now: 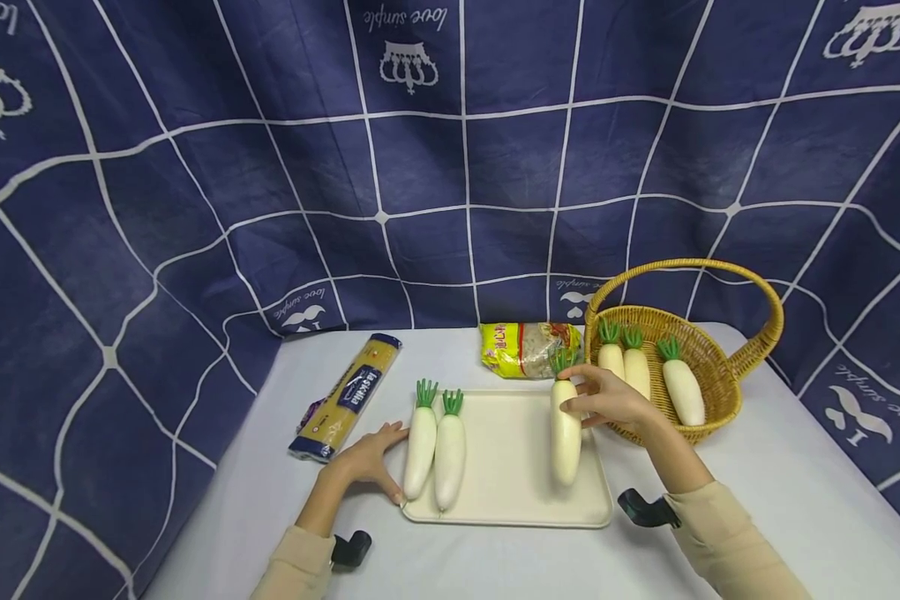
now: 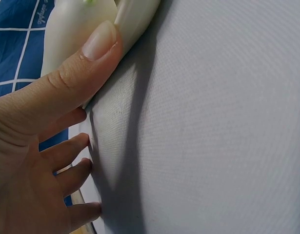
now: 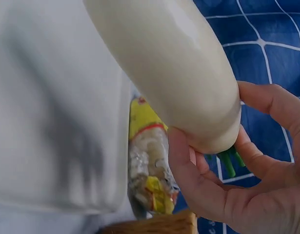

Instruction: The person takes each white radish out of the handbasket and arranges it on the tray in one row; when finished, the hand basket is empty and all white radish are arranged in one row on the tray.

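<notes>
My right hand (image 1: 609, 398) grips a white radish (image 1: 566, 442) near its green top and holds it over the right side of the cream tray (image 1: 510, 523). In the right wrist view, fingers and thumb pinch that radish (image 3: 174, 63) close to its leaves. Two more white radishes (image 1: 421, 450) (image 1: 450, 458) lie side by side at the tray's left end, leaves pointing away. Beside them, my left hand (image 1: 371, 458) spreads its fingers along the tray's left edge. The left wrist view shows its thumb (image 2: 86, 61) right at the tray's near corner.
A wicker basket (image 1: 723, 367) with a tall handle stands at the right, with three white radishes inside. A yellow clear-windowed bag (image 1: 528, 350) lies behind the tray. To the left lies a pasta packet (image 1: 348, 396). A blue checked curtain (image 1: 420, 167) hangs behind the table.
</notes>
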`<action>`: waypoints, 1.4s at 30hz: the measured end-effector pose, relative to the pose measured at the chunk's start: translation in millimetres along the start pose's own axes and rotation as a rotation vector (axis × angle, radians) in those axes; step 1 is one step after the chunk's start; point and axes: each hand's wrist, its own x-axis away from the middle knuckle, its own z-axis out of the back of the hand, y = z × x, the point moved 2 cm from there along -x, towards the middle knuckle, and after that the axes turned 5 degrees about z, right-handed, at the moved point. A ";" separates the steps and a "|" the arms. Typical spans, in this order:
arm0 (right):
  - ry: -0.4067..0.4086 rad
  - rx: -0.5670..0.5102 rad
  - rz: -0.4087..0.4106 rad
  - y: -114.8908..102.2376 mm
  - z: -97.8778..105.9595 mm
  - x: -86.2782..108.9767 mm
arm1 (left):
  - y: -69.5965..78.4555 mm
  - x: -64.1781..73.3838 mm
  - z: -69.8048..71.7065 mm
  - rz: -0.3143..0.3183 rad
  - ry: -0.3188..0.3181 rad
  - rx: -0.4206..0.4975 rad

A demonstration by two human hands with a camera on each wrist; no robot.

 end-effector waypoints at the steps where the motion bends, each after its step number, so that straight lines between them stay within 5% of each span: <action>1: 0.002 -0.003 -0.002 0.6 -1.8 -2.2 | 0.1 0.1 0.2 -0.001 0.000 0.000; 42: -0.085 -0.140 -0.057 22.1 -88.7 -64.2 | -0.8 -0.5 0.2 -0.009 -0.008 0.027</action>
